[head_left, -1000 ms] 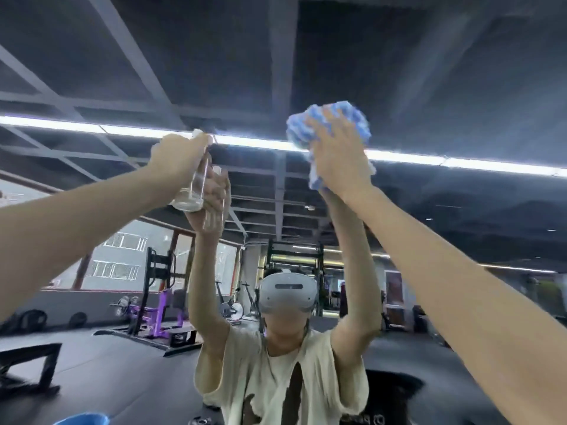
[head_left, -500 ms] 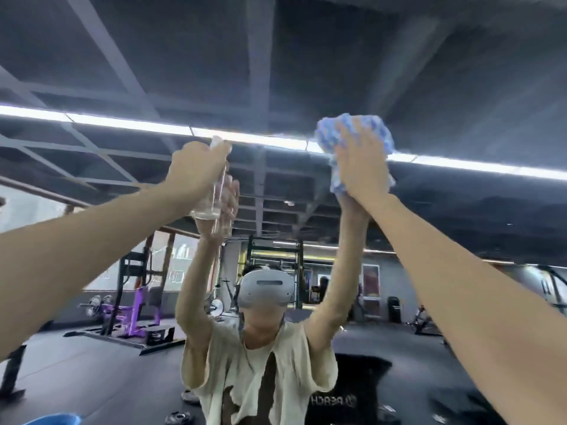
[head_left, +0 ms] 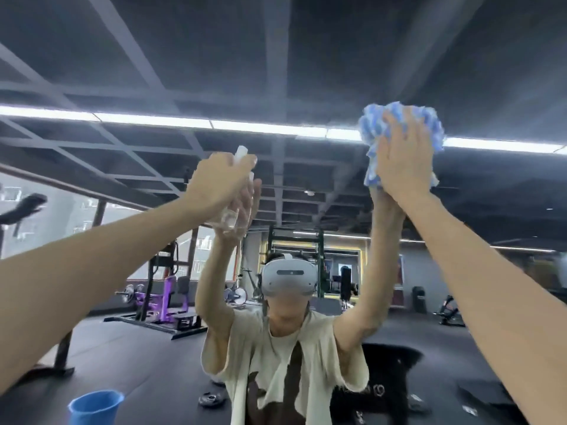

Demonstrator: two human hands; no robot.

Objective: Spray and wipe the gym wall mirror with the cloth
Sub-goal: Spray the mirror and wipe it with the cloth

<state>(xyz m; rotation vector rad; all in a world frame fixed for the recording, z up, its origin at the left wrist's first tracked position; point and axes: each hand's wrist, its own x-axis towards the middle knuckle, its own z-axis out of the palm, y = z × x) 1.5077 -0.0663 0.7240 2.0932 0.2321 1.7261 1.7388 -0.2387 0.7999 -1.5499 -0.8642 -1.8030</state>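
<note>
The wall mirror (head_left: 306,72) fills the view and reflects me and the gym behind. My left hand (head_left: 217,182) is raised at centre left and grips a small clear spray bottle (head_left: 228,214), its white nozzle showing above my fingers close to the glass. My right hand (head_left: 402,161) is raised higher at the upper right. It presses a bunched blue and white cloth (head_left: 372,127) flat against the mirror, fingers spread over it. Both hands meet their reflections on the glass.
A blue bucket (head_left: 95,406) stands on the dark floor at the lower left. The reflection shows a purple weight bench (head_left: 165,299), racks, weight plates on the floor and a bright ceiling light strip (head_left: 214,125).
My right hand has slid the cloth to the right across the glass. My left hand with the bottle has also shifted right. The view has tilted down a little, and the bucket shows more.
</note>
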